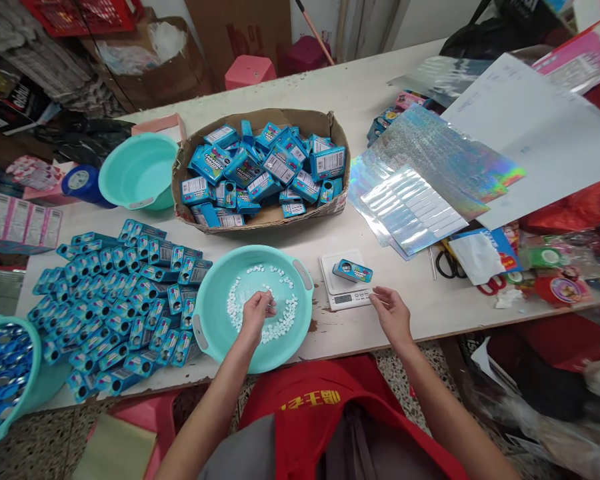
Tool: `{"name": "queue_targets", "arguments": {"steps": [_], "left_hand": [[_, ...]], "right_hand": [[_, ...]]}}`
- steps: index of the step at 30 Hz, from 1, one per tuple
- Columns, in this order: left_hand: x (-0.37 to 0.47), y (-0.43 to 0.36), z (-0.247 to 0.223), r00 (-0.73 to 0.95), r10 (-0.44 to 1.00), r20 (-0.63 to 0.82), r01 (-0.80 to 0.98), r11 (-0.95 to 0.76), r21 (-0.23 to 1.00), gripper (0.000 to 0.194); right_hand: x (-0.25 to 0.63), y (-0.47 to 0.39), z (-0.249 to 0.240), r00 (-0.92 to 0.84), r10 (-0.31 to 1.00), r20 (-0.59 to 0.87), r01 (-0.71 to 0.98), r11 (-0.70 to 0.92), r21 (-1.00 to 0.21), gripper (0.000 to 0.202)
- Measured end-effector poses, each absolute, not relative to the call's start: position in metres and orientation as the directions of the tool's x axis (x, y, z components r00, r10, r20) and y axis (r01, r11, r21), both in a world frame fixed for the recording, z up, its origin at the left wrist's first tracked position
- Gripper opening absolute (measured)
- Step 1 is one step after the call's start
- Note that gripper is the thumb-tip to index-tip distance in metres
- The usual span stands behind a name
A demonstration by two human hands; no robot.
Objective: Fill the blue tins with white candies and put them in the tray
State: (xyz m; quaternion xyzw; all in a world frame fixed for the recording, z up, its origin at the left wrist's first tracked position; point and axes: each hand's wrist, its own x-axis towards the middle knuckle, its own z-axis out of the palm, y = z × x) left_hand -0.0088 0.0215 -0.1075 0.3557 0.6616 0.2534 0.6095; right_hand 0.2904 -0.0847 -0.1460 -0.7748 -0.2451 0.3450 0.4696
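Note:
Over the teal basin (pixel 254 360) my left hand (pixel 259 312) has its fingers curled together; what they hold, if anything, is too small to make out. Small white tablets (pixel 286 320) lie in a loose ring on the basin's bottom. A white scale (pixel 334 283) stands right of the basin, and one small blue box (pixel 353 271) rests on it, tilted slightly. My right hand (pixel 391 313) is just right of the scale near its front corner, fingers apart, with nothing in it.
Many blue boxes (pixel 105 300) stand packed left of the basin. Behind it is a cardboard carton (pixel 260 223) of blue boxes. Shiny sheets (pixel 415 207), scissors (pixel 450 265) and packets lie right. Another teal basin (pixel 140 167) stands back left; a tub (pixel 35 373) is front left.

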Motion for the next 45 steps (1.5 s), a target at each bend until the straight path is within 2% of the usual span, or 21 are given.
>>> {"name": "queue_targets", "arguments": {"steps": [2,3,5,6,8,10,13,16,21,26,29,33,35,37,39,42,45], "left_hand": [[-0.008,0.019,-0.114,0.080,0.819,-0.568,0.413,0.492,0.767,0.025],[-0.007,0.017,-0.118,0.155,0.832,-0.533,0.564,0.369,0.739,0.020],[0.000,0.012,-0.126,0.349,0.793,-0.499,0.782,0.047,0.621,0.036],[0.004,0.010,-0.131,0.432,0.746,-0.507,0.825,-0.099,0.557,0.042],[0.011,0.006,-0.139,0.507,0.657,-0.558,0.846,-0.256,0.467,0.038],[0.012,0.004,-0.144,0.487,0.640,-0.594,0.865,-0.263,0.427,0.029],[0.002,0.004,-0.145,0.427,0.660,-0.618,0.894,-0.204,0.400,0.027],[-0.011,0.002,-0.138,0.402,0.672,-0.623,0.905,-0.186,0.383,0.024],[-0.019,-0.014,-0.132,0.393,0.646,-0.654,0.910,-0.173,0.376,0.030],[-0.038,-0.017,-0.131,0.326,0.686,-0.651,0.907,-0.033,0.419,0.024],[-0.058,-0.009,-0.125,0.265,0.753,-0.602,0.876,0.073,0.477,0.024],[-0.073,0.003,-0.103,0.192,0.806,-0.560,0.794,0.208,0.571,0.016],[-0.075,0.007,-0.081,0.177,0.845,-0.504,0.684,0.263,0.681,0.017],[-0.073,0.009,-0.056,0.181,0.909,-0.376,0.527,0.234,0.817,0.017],[-0.069,0.011,-0.032,0.226,0.949,-0.218,0.458,0.094,0.884,0.014],[-0.062,0.012,-0.015,0.364,0.923,-0.126,0.565,-0.111,0.817,0.019],[-0.059,0.013,-0.018,0.388,0.913,-0.130,0.612,-0.149,0.777,0.024]], "right_hand": [[0.288,-0.080,-0.144,0.626,0.726,-0.284,0.080,-0.422,-0.903,0.050],[0.287,-0.077,-0.143,0.619,0.739,-0.265,0.100,-0.409,-0.907,0.052],[0.282,-0.068,-0.138,0.604,0.771,-0.202,0.166,-0.369,-0.914,0.059],[0.280,-0.063,-0.135,0.592,0.790,-0.158,0.212,-0.342,-0.916,0.064],[0.276,-0.052,-0.130,0.548,0.833,-0.068,0.314,-0.280,-0.907,0.070],[0.275,-0.040,-0.126,0.511,0.859,-0.020,0.390,-0.253,-0.885,0.062],[0.276,-0.025,-0.124,0.513,0.857,-0.036,0.412,-0.283,-0.866,0.052],[0.276,-0.020,-0.121,0.538,0.841,-0.061,0.390,-0.312,-0.866,0.054],[0.263,-0.032,-0.099,0.598,0.799,-0.069,0.343,-0.333,-0.878,0.058],[0.236,-0.042,-0.063,0.577,0.815,-0.048,0.344,-0.296,-0.891,0.057],[0.215,-0.041,-0.048,0.487,0.873,0.001,0.417,-0.231,-0.879,0.054],[0.184,-0.033,-0.044,0.249,0.968,0.024,0.469,-0.099,-0.878,0.045],[0.168,-0.027,-0.049,0.116,0.992,0.047,0.481,-0.015,-0.876,0.041],[0.153,-0.022,-0.056,0.013,0.998,0.068,0.504,0.052,-0.862,0.038],[0.140,-0.020,-0.062,-0.060,0.995,0.080,0.524,0.099,-0.846,0.037],[0.127,-0.019,-0.070,-0.137,0.987,0.084,0.539,0.145,-0.830,0.036],[0.119,-0.018,-0.074,-0.169,0.982,0.090,0.545,0.169,-0.821,0.036]]}}
